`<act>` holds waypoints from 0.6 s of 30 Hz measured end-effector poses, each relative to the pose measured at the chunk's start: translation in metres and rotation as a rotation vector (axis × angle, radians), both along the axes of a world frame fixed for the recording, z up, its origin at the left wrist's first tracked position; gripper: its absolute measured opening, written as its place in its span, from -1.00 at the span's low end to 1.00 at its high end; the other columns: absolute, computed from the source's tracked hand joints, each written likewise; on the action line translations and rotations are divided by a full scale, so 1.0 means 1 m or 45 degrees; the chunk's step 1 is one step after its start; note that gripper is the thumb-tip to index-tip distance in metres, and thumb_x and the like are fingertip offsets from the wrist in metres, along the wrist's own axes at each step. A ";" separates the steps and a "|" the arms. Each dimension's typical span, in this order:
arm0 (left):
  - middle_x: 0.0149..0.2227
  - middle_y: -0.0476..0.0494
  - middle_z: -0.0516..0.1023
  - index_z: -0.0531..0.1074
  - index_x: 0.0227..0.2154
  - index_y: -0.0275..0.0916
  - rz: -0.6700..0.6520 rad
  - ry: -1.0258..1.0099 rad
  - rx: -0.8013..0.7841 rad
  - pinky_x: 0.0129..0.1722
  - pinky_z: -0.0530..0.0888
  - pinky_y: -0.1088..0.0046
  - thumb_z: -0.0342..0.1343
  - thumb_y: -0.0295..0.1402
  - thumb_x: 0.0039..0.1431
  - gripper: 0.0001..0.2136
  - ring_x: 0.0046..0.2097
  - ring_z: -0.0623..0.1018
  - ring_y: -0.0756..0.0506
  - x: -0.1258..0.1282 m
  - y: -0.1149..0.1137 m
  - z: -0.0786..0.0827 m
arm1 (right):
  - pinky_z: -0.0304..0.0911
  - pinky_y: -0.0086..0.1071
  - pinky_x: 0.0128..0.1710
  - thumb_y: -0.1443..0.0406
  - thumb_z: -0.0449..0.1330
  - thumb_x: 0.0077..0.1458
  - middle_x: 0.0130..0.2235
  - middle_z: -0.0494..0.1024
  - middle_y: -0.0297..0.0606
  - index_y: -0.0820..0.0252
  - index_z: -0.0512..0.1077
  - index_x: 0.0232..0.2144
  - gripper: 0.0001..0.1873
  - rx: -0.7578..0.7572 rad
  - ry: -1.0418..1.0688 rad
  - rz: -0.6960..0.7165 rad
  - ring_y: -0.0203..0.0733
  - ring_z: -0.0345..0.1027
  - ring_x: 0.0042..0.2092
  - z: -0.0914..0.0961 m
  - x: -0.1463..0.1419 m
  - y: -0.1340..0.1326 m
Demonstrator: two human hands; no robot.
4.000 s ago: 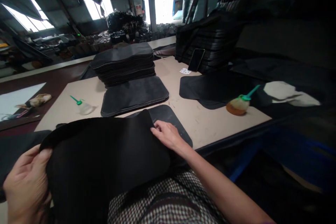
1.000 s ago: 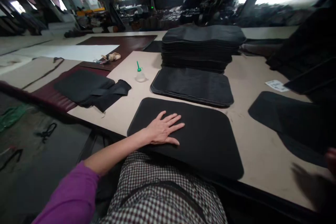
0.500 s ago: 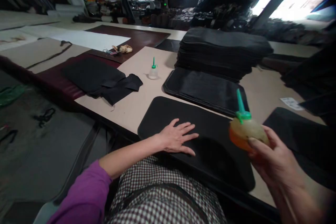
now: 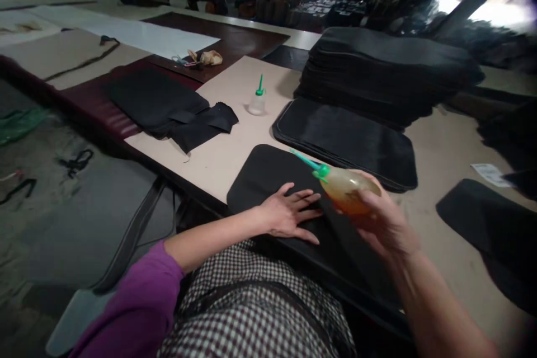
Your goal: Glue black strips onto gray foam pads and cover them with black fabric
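Note:
My left hand (image 4: pixel 289 213) lies flat with fingers spread on a black rounded-corner panel (image 4: pixel 260 176) at the table's near edge. Above that panel, my right hand (image 4: pixel 384 218) is wrapped round a squeeze bottle (image 4: pixel 346 187) holding amber liquid. The bottle is tilted, its green nozzle pointing up and to the left over the panel's far edge. Part of the panel is hidden under my right hand and arm. Just beyond it lies a low pile of similar black panels (image 4: pixel 344 142).
A tall stack of black pieces (image 4: pixel 377 75) stands behind the low pile. Farther left are a second green-tipped bottle (image 4: pixel 257 103), folded black fabric (image 4: pixel 159 100) and a tan crumpled item (image 4: pixel 211 57). More black pieces (image 4: pixel 490 229) and a white label (image 4: pixel 491 174) lie at right.
My right hand has brought the bottle leftward over the panel and tipped it from upright to slanting left. My left hand stays flat on the panel. The view has tilted downward.

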State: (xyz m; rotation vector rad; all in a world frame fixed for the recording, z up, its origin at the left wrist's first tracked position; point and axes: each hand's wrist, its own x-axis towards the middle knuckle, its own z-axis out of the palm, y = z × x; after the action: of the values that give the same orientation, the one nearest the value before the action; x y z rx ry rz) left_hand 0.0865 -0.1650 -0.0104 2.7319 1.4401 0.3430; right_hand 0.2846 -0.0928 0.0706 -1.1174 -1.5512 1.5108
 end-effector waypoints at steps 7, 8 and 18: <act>0.47 -0.18 0.07 0.22 0.36 -0.06 0.081 -0.054 -0.073 0.39 0.02 -0.01 -0.11 0.29 0.23 -0.23 0.47 0.00 -0.33 0.002 0.002 0.001 | 0.48 -0.11 0.01 0.07 0.56 -0.26 0.00 0.58 -0.17 0.02 0.38 0.04 -0.20 0.204 -0.151 0.351 0.09 0.52 0.01 0.011 -0.065 -0.003; 0.46 -0.21 0.10 0.23 0.36 -0.11 0.087 -0.072 -0.066 0.39 0.05 0.03 -0.10 0.29 0.23 -0.21 0.47 0.01 -0.34 0.002 0.002 0.003 | 0.50 -0.12 -0.02 0.05 0.54 -0.23 -0.01 0.58 -0.18 0.00 0.38 0.06 -0.20 0.214 -0.175 0.413 0.09 0.53 -0.01 0.010 -0.072 -0.005; 0.46 -0.14 0.08 0.09 0.41 -0.20 0.090 -0.268 -0.334 0.37 0.21 0.27 -0.02 0.11 0.32 -0.27 0.43 0.15 -0.30 0.005 -0.001 -0.003 | 0.45 -0.09 -0.05 -0.08 0.33 0.07 0.00 0.52 -0.15 0.01 0.28 0.11 -0.35 0.806 -0.424 0.510 0.04 0.50 -0.07 -0.015 -0.096 -0.007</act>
State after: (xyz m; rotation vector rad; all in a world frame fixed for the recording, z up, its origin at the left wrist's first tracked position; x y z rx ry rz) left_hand 0.0911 -0.1663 -0.0133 2.3672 1.4156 0.3985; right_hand 0.1891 -0.0999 0.0554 -0.7289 -2.3735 0.9513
